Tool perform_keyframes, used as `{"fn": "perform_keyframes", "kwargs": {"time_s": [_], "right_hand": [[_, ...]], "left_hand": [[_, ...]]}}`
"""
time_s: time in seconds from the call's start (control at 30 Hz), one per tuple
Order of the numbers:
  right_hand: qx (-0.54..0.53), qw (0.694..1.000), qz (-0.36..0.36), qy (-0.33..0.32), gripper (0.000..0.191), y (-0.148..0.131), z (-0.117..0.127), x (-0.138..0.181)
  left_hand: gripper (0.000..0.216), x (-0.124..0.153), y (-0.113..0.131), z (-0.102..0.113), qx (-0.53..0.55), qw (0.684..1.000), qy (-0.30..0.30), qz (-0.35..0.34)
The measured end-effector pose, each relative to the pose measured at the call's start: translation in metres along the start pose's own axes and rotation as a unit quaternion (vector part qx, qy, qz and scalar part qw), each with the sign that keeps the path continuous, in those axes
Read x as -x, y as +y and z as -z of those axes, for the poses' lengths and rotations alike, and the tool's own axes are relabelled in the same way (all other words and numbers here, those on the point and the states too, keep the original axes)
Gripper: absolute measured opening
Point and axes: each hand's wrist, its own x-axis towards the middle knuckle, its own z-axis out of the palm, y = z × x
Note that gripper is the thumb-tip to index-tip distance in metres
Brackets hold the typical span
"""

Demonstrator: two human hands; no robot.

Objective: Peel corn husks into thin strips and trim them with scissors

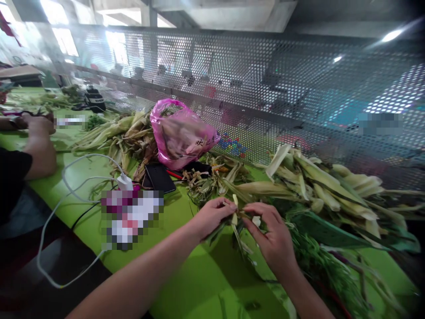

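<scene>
Over the green table, my left hand (215, 216) is closed, pinching a strip of corn husk (235, 218) between thumb and fingers. Thin green and pale pieces of the strip hang down below the fingertips. My right hand (272, 232) faces it from the right, its thumb and index finger closed on the other side of the same husk piece. A small white scrap (256, 220) shows by the right fingers. Just behind my hands lies a tangle of dry husk bits (212, 177). Parts of the strip are hidden by my fingers.
A pile of pale corn husks (325, 181) lies at the right, above leafy greens (315, 252). Behind stand a pink plastic bag (182, 133) and a perforated metal screen (232, 79). Phones (161, 178) and a white cable (63, 177) lie left, near another person's arm (41, 141).
</scene>
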Motion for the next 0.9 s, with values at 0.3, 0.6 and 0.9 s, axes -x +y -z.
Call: {"fn": "perform_keyframes", "kwargs": {"time_s": [0.3,0.6,0.9], "right_hand": [[0.07,0.991,0.112,0.013,0.018,-0.004,-0.003,0.006],[-0.048,0.991,-0.118,0.041,0.011,-0.005,-0.007,0.007],[-0.087,0.982,-0.155,0.063,0.012,-0.005,-0.002,0.003]], "left_hand": [[0.036,0.0,-0.005,-0.006,0.023,1.0,0.001,0.008],[0.024,0.004,0.002,-0.009,-0.065,0.996,-0.049,-0.037],[0.026,0.005,-0.003,-0.01,-0.074,0.995,-0.068,-0.023]]}}
